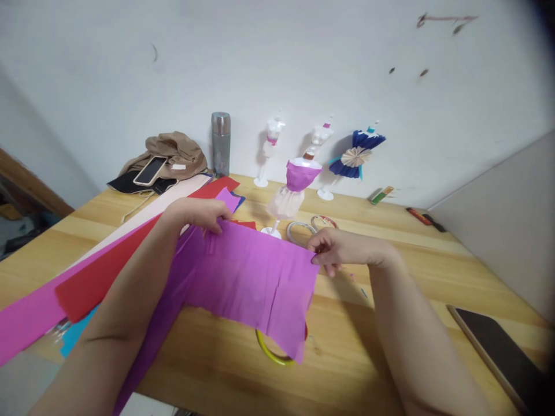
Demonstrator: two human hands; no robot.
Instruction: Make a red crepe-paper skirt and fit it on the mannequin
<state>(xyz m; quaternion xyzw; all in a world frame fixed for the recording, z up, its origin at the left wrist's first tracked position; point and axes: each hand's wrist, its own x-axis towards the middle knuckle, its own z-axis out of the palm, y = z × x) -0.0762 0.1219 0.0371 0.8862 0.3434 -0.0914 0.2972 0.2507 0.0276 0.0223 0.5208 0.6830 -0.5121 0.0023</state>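
Observation:
A creased sheet of purple crepe paper is stretched out above the table between my two hands. My left hand pinches its upper left edge, and a longer purple length hangs down beside that forearm. At the upper right corner, my right hand grips the paper between thumb and fingers. Just behind the sheet stands a small dress form with a purple top and a pale gathered skirt. Part of a yellow ring shows under the sheet's lower edge; the rest is hidden.
Red paper and other coloured strips lie at left. Along the wall stand a grey flask, two white dress forms and one in blue. Scissors lie behind my right hand. A phone rests at right.

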